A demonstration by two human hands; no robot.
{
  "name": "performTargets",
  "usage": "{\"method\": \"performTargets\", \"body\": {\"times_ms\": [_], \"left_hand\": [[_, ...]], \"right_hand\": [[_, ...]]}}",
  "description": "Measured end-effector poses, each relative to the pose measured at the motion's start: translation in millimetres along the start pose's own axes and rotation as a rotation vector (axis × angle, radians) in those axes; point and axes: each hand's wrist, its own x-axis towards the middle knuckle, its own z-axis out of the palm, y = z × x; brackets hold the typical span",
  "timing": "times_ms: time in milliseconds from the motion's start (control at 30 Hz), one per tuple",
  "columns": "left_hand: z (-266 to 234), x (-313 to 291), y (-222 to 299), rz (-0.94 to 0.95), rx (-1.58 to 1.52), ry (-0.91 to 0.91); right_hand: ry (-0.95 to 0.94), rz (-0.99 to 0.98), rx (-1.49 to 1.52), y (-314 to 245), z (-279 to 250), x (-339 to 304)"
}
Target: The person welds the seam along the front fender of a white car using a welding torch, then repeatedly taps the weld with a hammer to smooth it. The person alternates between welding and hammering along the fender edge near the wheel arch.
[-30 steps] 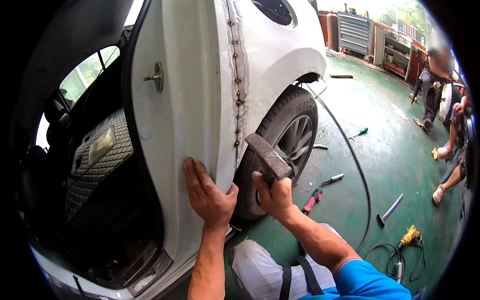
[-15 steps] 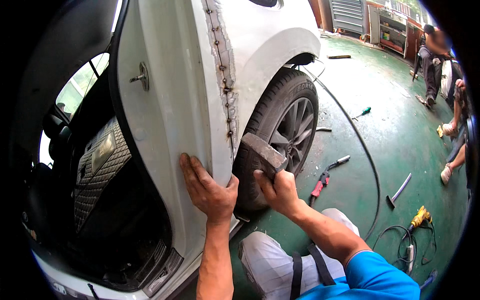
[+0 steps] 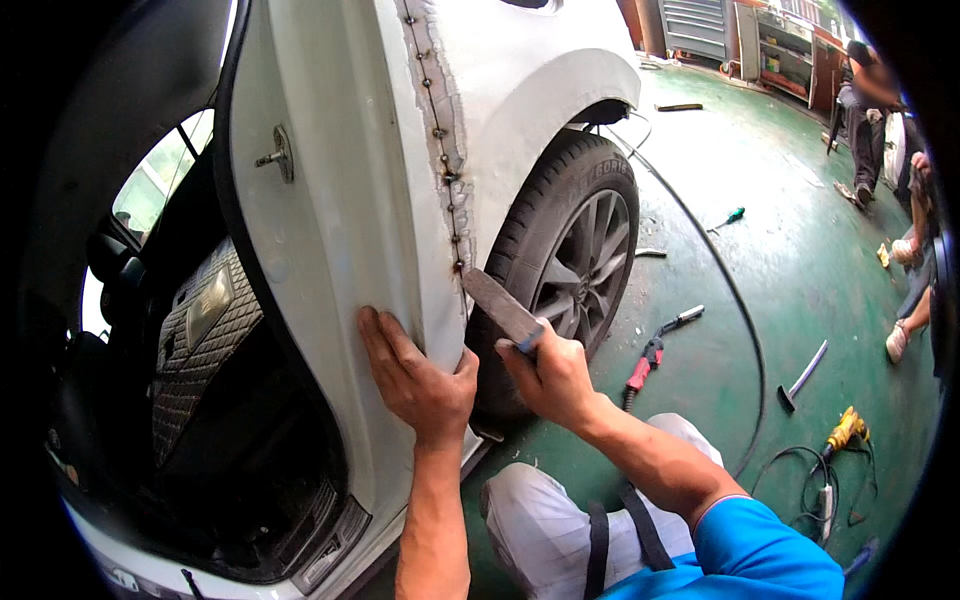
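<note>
My left hand (image 3: 422, 385) lies against the white door frame (image 3: 375, 250) of a car, its fingers stretched flat on the panel and the thumb at its outer edge. In my right hand (image 3: 555, 375) is a flat grey metal bar (image 3: 503, 305). The bar's far end is at the lower part of a welded seam (image 3: 450, 178); whether it touches cannot be made out. Dark weld spots dot this seam, with bare ground metal along it. Behind the bar stands the rear wheel (image 3: 580, 265), under the white fender (image 3: 550, 80).
On the green floor lie a welding torch (image 3: 652, 362) with a red grip, a black cable (image 3: 728, 290), a green-handled screwdriver (image 3: 733, 217), a T-handled tool (image 3: 803, 377) and a yellow power tool (image 3: 848, 428). People (image 3: 865, 120) sit at the far right. The car's dark interior opens left.
My right hand has tilted the bar and shifted it slightly left, bringing its end closer to the seam. My left hand stays in place.
</note>
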Motion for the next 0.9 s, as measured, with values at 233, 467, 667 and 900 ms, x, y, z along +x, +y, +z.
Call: {"method": "performTargets", "body": {"times_ms": [233, 467, 667, 900], "left_hand": [[1, 3, 0, -0.022, 0.005, 0.013], [3, 0, 2, -0.028, 0.012, 0.033], [5, 0, 4, -0.019, 0.025, 0.030], [7, -1, 0, -0.009, 0.012, 0.008]], "right_hand": [[-0.010, 0.048, 0.006, -4, -1, -3], [-0.016, 0.090, 0.033, -4, -3, -13], [-0.011, 0.115, 0.018, 6, -4, -13], [0.028, 0.175, 0.116, 1, -6, -22]]}}
